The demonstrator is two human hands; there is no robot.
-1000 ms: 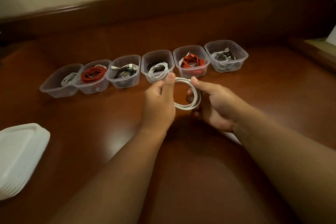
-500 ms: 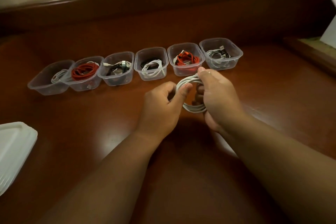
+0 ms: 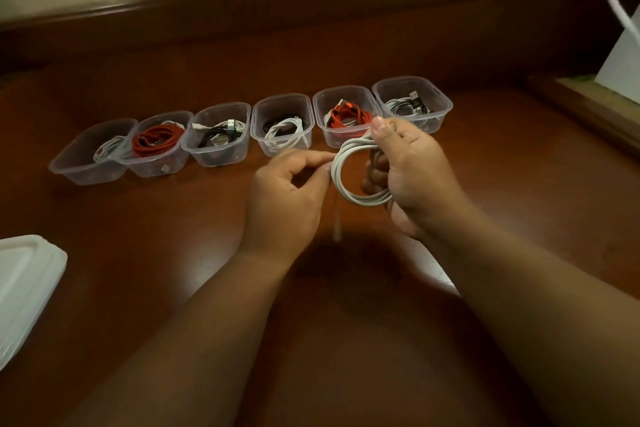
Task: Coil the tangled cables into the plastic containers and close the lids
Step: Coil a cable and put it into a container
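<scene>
The head camera looks down on a brown wooden table [image 3: 485, 253] where six clear plastic containers [image 3: 282, 125] stand in a row toward its far edge, running from the far left to right of the middle. Each already holds coiled cable: white in the leftmost, red in the second and fifth, black and white in the third and fourth, grey with a dark plug in the rightmost. All six stand uncovered, and a stack of white lids [image 3: 24, 288] lies at the table's left edge, well apart from the row, so by my reading the coiling is nearly done and the closing has not begun. One white cable [image 3: 341, 177] is in hand, just in front of the fifth container, wound into several loops with a short loose tail hanging down toward the table. The right hand [image 3: 412, 173] grips the coil, its thumb pressed over the top of the loops and its fingers curled through the ring. The left hand [image 3: 287, 198] pinches the loops' left side between thumb and forefinger, the other fingers curled in.
</scene>
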